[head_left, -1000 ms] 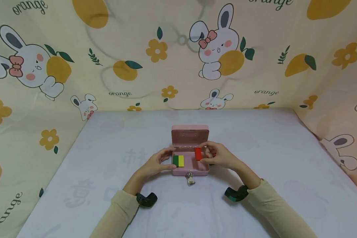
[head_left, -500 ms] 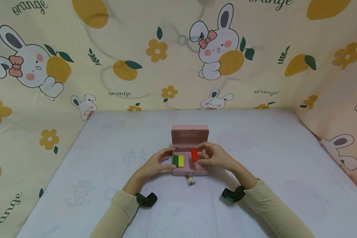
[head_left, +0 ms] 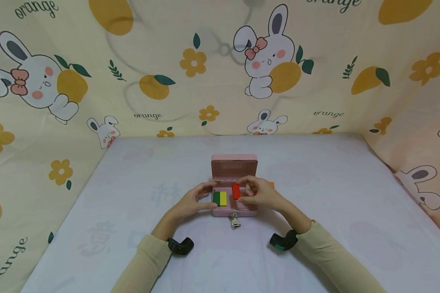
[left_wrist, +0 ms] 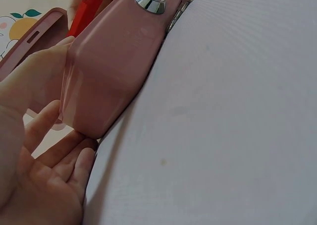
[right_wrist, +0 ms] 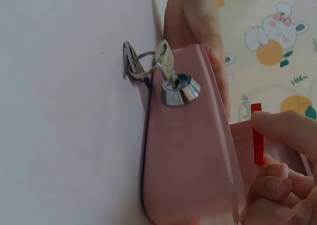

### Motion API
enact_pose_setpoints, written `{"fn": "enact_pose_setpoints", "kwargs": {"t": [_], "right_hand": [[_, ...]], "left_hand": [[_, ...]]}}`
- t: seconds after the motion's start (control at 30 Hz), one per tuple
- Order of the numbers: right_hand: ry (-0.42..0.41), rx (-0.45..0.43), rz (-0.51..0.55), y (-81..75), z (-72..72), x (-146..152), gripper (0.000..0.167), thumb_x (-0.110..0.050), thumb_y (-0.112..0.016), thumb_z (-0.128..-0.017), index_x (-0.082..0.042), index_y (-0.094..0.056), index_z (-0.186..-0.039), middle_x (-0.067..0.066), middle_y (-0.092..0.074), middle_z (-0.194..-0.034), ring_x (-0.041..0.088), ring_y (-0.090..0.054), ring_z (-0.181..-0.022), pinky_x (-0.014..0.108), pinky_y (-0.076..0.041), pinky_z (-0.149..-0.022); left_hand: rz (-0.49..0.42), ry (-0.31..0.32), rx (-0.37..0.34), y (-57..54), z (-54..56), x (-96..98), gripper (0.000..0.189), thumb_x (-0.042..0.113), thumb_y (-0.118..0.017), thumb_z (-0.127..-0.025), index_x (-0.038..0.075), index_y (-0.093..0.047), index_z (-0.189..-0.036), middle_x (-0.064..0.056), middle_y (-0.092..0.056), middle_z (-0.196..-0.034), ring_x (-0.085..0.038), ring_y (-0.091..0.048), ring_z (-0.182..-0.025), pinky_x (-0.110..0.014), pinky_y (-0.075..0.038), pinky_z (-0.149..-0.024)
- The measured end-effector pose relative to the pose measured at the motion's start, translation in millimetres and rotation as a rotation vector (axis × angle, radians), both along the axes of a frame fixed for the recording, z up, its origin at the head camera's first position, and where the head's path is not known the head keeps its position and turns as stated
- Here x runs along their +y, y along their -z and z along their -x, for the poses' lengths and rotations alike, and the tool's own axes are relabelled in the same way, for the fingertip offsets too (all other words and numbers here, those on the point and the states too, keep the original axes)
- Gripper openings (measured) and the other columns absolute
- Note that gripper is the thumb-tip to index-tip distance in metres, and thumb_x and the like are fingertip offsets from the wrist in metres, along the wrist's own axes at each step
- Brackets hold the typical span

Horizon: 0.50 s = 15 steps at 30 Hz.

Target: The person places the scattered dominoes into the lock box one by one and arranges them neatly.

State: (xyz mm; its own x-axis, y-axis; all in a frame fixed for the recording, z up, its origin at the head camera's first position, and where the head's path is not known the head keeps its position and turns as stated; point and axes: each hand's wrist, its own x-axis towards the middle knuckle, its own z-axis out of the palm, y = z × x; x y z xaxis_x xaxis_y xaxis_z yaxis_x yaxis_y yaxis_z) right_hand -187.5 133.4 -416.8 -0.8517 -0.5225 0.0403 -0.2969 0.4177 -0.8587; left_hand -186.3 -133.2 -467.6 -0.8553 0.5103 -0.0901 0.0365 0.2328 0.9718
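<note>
A pink metal cash box [head_left: 223,213] stands on the table with its lid [head_left: 234,162] raised. My left hand [head_left: 193,199] grips the box's left end, thumb at the front corner and fingers toward the back. Inside, a green block [head_left: 216,198] and a yellow block [head_left: 223,198] stand side by side against the left wall. Over the middle of the box, my right hand [head_left: 262,193] pinches a thin red block [head_left: 236,191] by its ends between thumb and a finger. The right wrist view shows this red block [right_wrist: 258,136] edge-on above the rim.
A chrome lock [right_wrist: 181,92] with keys [right_wrist: 141,61] on a ring sits on the box's front. Part of an orange thing [head_left: 271,184] shows behind my right hand. White cloth [head_left: 220,260] covers the table, and a printed rabbit curtain [head_left: 220,93] hangs behind and at both sides.
My right hand has moved left with the red block, from the right part of the box to its middle. An orange thing now shows behind that hand. My left hand has stayed put.
</note>
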Motion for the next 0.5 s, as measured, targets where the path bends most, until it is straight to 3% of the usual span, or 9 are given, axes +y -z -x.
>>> {"fn": "enact_pose_setpoints", "kwargs": {"t": [0.5], "right_hand": [[0.118, 0.009, -0.143, -0.5, -5.0, -10.8, 0.043, -0.009, -0.076, -0.080, 0.002, -0.061, -0.118, -0.001, -0.045, -0.064, 0.011, -0.042, -0.059, 0.017, -0.034, -0.050]], "left_hand": [[-0.031, 0.020, 0.022, -2.7, -1.0, 0.0, 0.067, 0.007, -0.071, -0.086, 0.012, -0.040, -0.145, -0.009, -0.037, -0.155, -0.029, -0.030, -0.148, -0.049, -0.025, -0.123]]}}
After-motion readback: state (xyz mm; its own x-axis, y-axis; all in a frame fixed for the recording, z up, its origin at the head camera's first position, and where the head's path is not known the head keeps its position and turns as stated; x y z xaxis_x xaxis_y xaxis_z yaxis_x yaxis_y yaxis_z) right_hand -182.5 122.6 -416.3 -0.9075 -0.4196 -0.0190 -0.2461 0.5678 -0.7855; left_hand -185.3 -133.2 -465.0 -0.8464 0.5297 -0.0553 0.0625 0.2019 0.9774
